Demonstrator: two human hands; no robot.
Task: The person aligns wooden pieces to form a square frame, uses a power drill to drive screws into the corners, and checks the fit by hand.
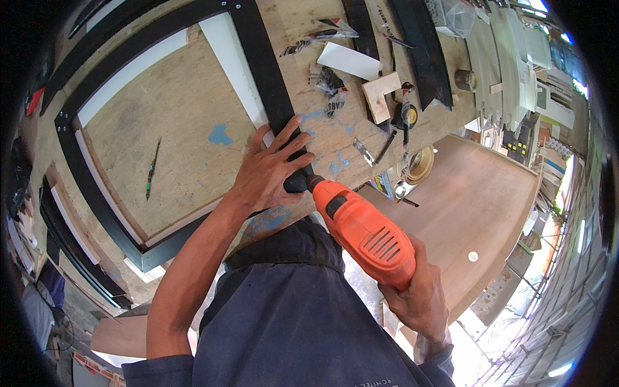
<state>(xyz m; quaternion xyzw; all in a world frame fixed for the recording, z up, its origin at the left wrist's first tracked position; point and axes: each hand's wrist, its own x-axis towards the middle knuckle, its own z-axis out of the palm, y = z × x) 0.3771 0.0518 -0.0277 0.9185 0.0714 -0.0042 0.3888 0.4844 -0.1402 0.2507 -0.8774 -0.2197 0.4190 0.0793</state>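
Observation:
An orange power drill [367, 235] is in my right hand [419, 303], its fingers wrapped round the handle at the rear. The drill's dark chuck points up and left, up against the near end of a bar of the black frame [261, 45]. My left hand [267, 168] grips that bar close to the chuck, its fingers laid across the top. The drill's tip and the exact contact spot are hidden. White strips [225, 58] line the inner sides of the frame, and screws show at its far corners.
The frame lies on a wooden workbench [187, 122] spotted with blue paint. A thin green-and-black tool [151, 169] lies inside it. To the right are a wooden L-shaped block [380, 97], a white piece [348, 61], a tape roll [410, 116] and a brown panel [471, 206].

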